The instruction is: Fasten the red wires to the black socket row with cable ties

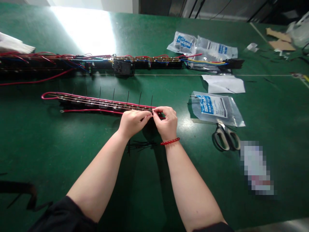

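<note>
Hands [132, 122] [167, 121], wired strip [103, 104] inside table edges [154, 18]

Left forearm [96, 174] enters lower left, right forearm [190, 183] lower right; both bare, converging. Left hand [132, 120] and right hand [167, 120] near frame centre, thumbs and forefingers pinched, tips close together.

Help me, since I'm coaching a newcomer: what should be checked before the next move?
1. Bare left hand and bare right hand together on the long black wired strip: ok.
2. Upright thin black strands spaced along the strip: ok.
3. Firm pinch: cannot tell; too small.
4. Scissors with black-and-beige handles apart from both hands: ok.
5. Loose thin black strands cleared from between the forearms: not ok.
</note>
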Motion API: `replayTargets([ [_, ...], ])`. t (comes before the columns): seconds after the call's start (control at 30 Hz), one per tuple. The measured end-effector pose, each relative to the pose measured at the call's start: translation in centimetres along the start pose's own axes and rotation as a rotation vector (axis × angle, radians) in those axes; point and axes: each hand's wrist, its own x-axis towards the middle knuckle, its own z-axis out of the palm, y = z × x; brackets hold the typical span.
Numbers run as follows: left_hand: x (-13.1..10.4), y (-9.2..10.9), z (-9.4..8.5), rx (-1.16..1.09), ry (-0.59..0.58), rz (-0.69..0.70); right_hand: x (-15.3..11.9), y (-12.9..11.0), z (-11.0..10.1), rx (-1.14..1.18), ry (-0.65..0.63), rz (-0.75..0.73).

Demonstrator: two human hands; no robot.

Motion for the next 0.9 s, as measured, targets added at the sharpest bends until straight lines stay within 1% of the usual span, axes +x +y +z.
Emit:
replayTargets([
  [0.13, 0.11, -0.11, -0.12, -0.059, -0.102, -0.009, 0.01, 0.05, 0.16, 0.069, 0.039, 0.017],
  [0.2, 0.17, -0.18, -0.18, -0.086, -0.133, -0.013, 0.03, 0.06, 0.21, 0.084, 0.042, 0.016],
  [0.5, 0.16, -0.22, -0.23, -0.113, -0.118, -0.011, 0.08, 0.36, 0.24, 0.107, 0.057, -0.036],
  [0.73, -0.12, -0.54, -0.07, 0.049, -0.107, 0.125, 0.15, 0.33, 0.11, 0.093, 0.030, -0.027],
  [0.9, 0.04, -0.58, -0.42, 0.120, -0.152, 0.214, 0.12, 0.45, 0.04, 0.093, 0.038, -0.033],
])
